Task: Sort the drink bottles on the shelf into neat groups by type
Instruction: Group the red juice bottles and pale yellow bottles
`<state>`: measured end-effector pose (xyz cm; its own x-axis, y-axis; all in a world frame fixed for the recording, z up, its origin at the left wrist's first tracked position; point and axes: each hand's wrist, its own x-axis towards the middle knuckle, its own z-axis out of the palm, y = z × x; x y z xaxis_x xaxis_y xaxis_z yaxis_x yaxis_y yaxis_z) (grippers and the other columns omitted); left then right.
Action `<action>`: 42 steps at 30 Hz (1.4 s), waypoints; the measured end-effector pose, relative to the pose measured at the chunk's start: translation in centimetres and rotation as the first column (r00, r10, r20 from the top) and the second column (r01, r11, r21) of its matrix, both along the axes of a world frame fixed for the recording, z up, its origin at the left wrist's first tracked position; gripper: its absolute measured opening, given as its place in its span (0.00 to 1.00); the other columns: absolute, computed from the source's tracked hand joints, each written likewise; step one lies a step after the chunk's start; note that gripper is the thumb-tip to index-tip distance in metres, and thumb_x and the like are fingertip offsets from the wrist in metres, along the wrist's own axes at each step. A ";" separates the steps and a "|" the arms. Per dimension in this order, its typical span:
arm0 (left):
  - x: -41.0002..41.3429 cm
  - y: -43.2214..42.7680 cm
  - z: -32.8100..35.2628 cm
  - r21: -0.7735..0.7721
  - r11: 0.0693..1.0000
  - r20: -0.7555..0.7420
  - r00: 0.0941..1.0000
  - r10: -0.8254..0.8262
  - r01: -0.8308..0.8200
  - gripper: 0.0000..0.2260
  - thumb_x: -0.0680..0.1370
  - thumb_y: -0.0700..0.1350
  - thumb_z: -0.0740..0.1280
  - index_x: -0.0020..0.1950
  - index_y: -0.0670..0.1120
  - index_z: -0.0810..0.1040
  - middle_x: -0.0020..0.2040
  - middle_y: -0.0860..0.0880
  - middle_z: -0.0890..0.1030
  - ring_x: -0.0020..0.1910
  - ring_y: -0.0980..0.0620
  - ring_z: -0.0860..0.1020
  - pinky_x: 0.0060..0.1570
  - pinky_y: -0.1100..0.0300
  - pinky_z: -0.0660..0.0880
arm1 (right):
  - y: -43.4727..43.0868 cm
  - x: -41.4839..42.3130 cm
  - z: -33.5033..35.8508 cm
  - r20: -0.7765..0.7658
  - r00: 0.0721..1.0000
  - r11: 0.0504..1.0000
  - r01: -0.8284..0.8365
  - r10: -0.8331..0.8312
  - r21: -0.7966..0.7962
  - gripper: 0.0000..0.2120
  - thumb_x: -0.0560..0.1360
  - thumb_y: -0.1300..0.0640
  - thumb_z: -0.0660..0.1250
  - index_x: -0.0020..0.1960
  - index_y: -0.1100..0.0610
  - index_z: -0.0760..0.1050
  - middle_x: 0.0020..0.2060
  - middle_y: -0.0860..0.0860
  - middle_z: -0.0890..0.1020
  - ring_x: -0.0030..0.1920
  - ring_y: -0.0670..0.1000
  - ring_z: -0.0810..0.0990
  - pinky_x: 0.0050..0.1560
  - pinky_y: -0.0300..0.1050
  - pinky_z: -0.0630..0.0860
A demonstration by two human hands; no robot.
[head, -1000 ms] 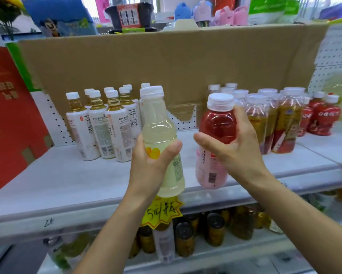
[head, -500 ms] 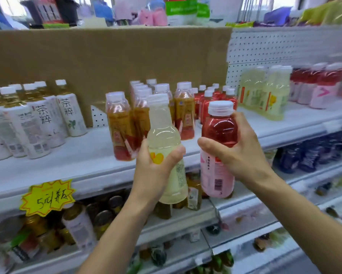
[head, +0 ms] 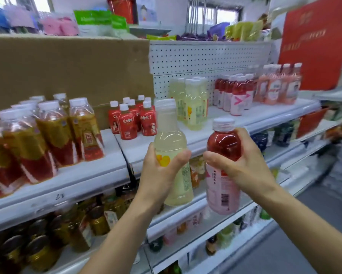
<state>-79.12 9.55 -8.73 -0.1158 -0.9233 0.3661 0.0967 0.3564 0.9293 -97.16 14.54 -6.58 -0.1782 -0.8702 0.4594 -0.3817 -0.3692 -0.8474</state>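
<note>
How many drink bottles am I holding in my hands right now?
2: a pale yellow plastic bottle in the left hand, a red plastic bottle with a pink label in the right hand. None hidden.

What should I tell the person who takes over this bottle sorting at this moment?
Left hand grips a pale yellow bottle, upright, in front of the shelf.
Right hand grips a red bottle with a pink label, upright, beside it, not touching.
On the shelf: a yellow group and, to its right, a red group of the same kind.
Done: the bottles in view on the shelf stand grouped by type.
Left: set each held bottle with its matching group.
</note>
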 end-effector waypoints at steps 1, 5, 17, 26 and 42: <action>-1.3 -0.7 0.1 -0.001 1.000 -0.006 1.000 -0.011 0.011 0.28 0.68 0.53 0.78 0.64 0.50 0.74 0.54 0.51 0.84 0.50 0.55 0.83 0.44 0.61 0.79 | -0.4 -1.1 -0.1 0.004 1.000 1.000 0.016 -0.016 0.004 0.23 0.68 0.51 0.77 0.58 0.45 0.71 0.45 0.43 0.81 0.45 0.37 0.80 0.43 0.32 0.72; -6.4 -4.5 0.5 -0.016 0.999 -0.010 0.999 -0.042 0.042 0.27 0.69 0.51 0.76 0.65 0.50 0.73 0.56 0.50 0.83 0.52 0.55 0.83 0.44 0.62 0.79 | -2.6 -5.7 -0.5 0.016 0.998 0.998 0.066 -0.066 0.000 0.23 0.68 0.51 0.77 0.58 0.44 0.71 0.44 0.41 0.81 0.44 0.35 0.80 0.42 0.31 0.71; -21.8 -21.4 0.8 -0.091 0.986 0.060 0.987 0.146 -0.141 0.29 0.72 0.53 0.77 0.67 0.52 0.66 0.59 0.54 0.78 0.58 0.54 0.78 0.60 0.53 0.75 | -15.5 -20.4 0.2 -0.033 0.994 0.995 0.103 -0.102 0.010 0.20 0.68 0.50 0.77 0.54 0.44 0.70 0.43 0.39 0.82 0.43 0.37 0.81 0.44 0.40 0.72; -26.5 -29.1 -0.8 -0.129 0.934 0.158 0.923 0.351 -0.333 0.33 0.72 0.53 0.75 0.71 0.49 0.62 0.63 0.50 0.73 0.61 0.49 0.74 0.63 0.51 0.72 | -24.0 -27.0 0.8 0.010 0.996 0.995 0.084 -0.084 -0.061 0.20 0.69 0.52 0.77 0.55 0.43 0.70 0.45 0.37 0.81 0.45 0.37 0.80 0.44 0.37 0.73; -29.5 -30.7 -1.6 -0.522 0.670 0.298 0.623 0.723 -0.528 0.49 0.72 0.39 0.76 0.78 0.57 0.44 0.73 0.57 0.55 0.76 0.49 0.55 0.73 0.40 0.62 | -36.7 -37.7 2.8 0.056 0.994 0.981 0.098 -0.090 -0.165 0.26 0.70 0.56 0.77 0.61 0.51 0.67 0.47 0.39 0.77 0.42 0.28 0.75 0.45 0.30 0.69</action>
<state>-108.60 -21.19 -10.36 0.2044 -0.6412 0.7397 -0.6642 0.4643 0.5859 -134.85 -22.19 -3.82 -0.2809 -0.7599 0.5862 -0.3819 -0.4718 -0.7947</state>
